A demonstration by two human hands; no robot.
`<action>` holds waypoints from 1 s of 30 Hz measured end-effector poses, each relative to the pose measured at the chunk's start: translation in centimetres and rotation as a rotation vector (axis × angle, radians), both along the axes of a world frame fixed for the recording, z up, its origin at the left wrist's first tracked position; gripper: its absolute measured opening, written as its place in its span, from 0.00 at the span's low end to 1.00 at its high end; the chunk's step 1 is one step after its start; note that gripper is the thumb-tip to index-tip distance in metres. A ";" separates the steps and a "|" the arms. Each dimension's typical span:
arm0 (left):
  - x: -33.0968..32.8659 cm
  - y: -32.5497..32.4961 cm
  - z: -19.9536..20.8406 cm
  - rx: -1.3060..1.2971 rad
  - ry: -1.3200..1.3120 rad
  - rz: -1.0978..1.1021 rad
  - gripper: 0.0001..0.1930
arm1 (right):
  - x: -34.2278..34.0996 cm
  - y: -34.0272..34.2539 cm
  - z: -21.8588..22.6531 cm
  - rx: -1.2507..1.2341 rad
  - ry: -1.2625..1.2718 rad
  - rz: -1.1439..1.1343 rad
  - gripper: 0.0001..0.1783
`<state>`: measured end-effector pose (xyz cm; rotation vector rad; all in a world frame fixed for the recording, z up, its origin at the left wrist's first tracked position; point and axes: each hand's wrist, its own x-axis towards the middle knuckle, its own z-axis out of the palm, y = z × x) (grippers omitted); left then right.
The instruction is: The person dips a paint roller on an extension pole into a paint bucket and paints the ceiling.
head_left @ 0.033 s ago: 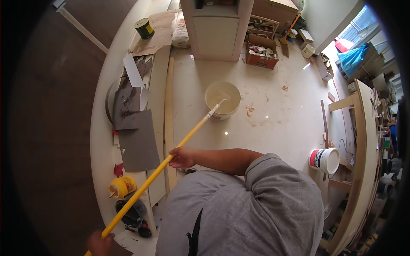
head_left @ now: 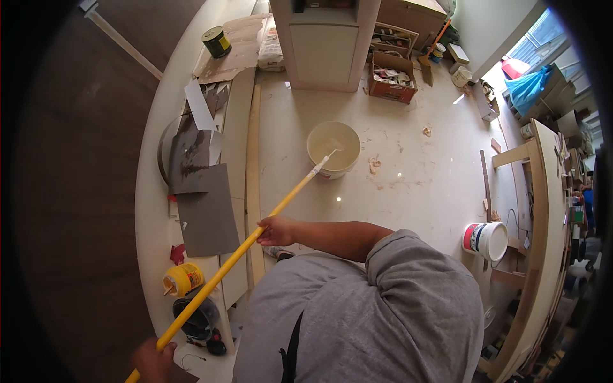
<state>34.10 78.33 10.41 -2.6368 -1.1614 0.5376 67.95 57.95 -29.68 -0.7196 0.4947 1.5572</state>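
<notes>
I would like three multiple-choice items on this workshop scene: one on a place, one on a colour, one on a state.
1. Where is the far tip of the long yellow pole?
A. in the round white bucket on the floor
B. on the cardboard box
C. against the dark wall

2. What colour is the person's shirt?
A. red
B. grey
C. green

3. How is the pole held?
A. left hand alone
B. lying loose on the floor
C. by both hands

Answers: 1 A, the tip rests inside the bucket's rim. 2 B, the cloth is plainly grey. 3 C, the right hand grips mid-pole and the left hand its near end.
</notes>
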 end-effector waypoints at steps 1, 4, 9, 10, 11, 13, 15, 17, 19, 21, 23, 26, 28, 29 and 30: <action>1.5 -0.8 -1.5 -0.037 -0.064 -0.141 0.18 | 1.0 -0.4 -1.4 -0.042 -0.005 -0.058 0.24; 6.6 -4.1 -5.7 -0.046 -0.086 -0.222 0.18 | 3.9 -1.6 -5.3 -0.131 -0.043 -0.177 0.21; 13.1 -7.9 -8.3 -0.142 -0.017 -0.244 0.16 | 5.9 -1.6 -7.5 -0.298 -0.130 -0.250 0.17; 13.5 -7.8 -7.6 -0.155 -0.020 -0.247 0.17 | 5.9 -1.2 -7.3 -0.312 -0.127 -0.233 0.17; 13.9 -7.7 -7.0 -0.217 -0.067 -0.293 0.18 | 6.1 -0.8 -7.0 -0.364 -0.150 -0.240 0.16; 14.2 -6.8 -5.2 -0.125 -0.006 -0.243 0.18 | 5.7 -0.3 -6.4 -0.304 -0.168 -0.216 0.15; 14.6 -6.4 -4.7 -0.080 0.017 -0.221 0.18 | 5.9 -0.2 -5.9 -0.279 -0.208 -0.201 0.13; 15.1 -6.4 -4.9 -0.129 -0.096 -0.212 0.17 | 6.5 -0.4 -5.7 -0.264 -0.176 -0.292 0.13; 15.8 -6.6 -5.3 -0.133 -0.029 -0.269 0.17 | 7.3 -0.6 -5.4 -0.259 -0.148 -0.266 0.14; 16.5 -6.6 -5.4 -0.094 -0.015 -0.354 0.17 | 7.8 -0.6 -5.1 -0.364 -0.171 -0.206 0.16; 16.9 -6.4 -5.0 -0.076 0.040 -0.272 0.17 | 7.9 -0.2 -4.8 -0.332 -0.140 -0.199 0.15; 17.1 -5.9 -4.4 -0.089 0.026 -0.247 0.18 | 7.8 -0.4 -4.8 -0.222 -0.121 -0.242 0.15; 17.2 -6.1 -5.0 -0.124 0.014 -0.223 0.18 | 8.1 -0.9 -5.4 -0.267 -0.134 -0.262 0.15; 17.2 -6.1 -5.4 -0.118 0.038 -0.248 0.18 | 8.3 -1.2 -5.9 -0.310 -0.160 -0.295 0.16; 17.2 -6.2 -5.9 -0.158 0.019 -0.335 0.18 | 8.2 -1.3 -6.3 -0.331 -0.158 -0.289 0.14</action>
